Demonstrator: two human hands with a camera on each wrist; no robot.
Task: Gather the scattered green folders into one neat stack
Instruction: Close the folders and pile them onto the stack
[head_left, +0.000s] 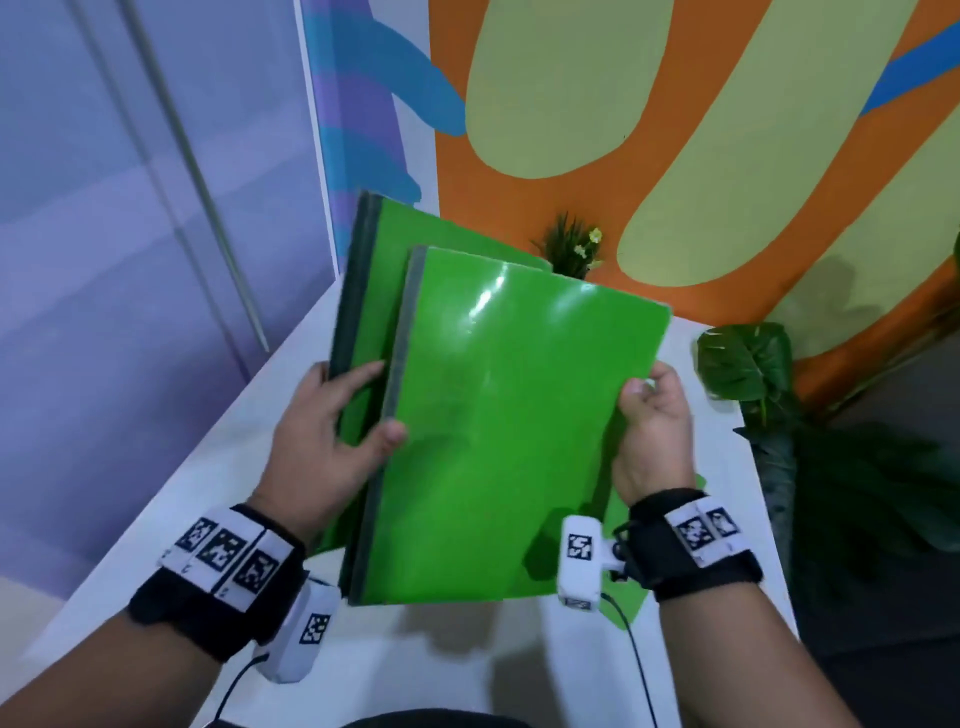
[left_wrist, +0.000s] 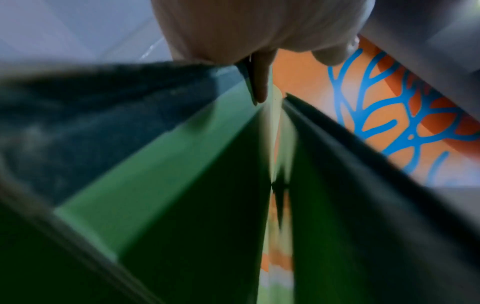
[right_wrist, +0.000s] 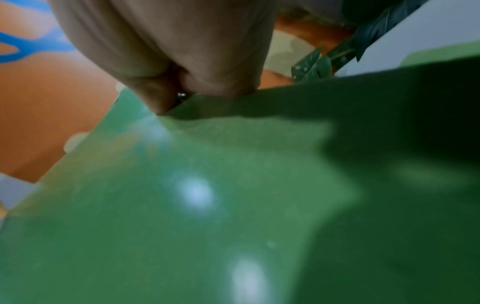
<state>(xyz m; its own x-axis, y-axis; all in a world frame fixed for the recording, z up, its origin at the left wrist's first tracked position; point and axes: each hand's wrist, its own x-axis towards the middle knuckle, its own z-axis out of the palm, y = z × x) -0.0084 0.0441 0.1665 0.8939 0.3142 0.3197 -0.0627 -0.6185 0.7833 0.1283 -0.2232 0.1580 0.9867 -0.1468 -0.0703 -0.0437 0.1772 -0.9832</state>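
Observation:
I hold two glossy green folders above the white table (head_left: 249, 467). The front folder (head_left: 498, 426) overlaps the rear folder (head_left: 395, 249), which sticks out up and to the left. My left hand (head_left: 363, 410) grips the dark spines, with the thumb on the front folder's spine and the fingers around the rear one (left_wrist: 182, 164). My right hand (head_left: 647, 400) pinches the front folder's right edge (right_wrist: 207, 195). A piece of another green folder (head_left: 631, 605) lies on the table under my right wrist, mostly hidden.
A small potted plant (head_left: 574, 249) stands at the table's far end against the orange mural wall. A large-leaved plant (head_left: 748, 364) stands off the table's right edge. A glass partition (head_left: 130, 260) runs along the left side.

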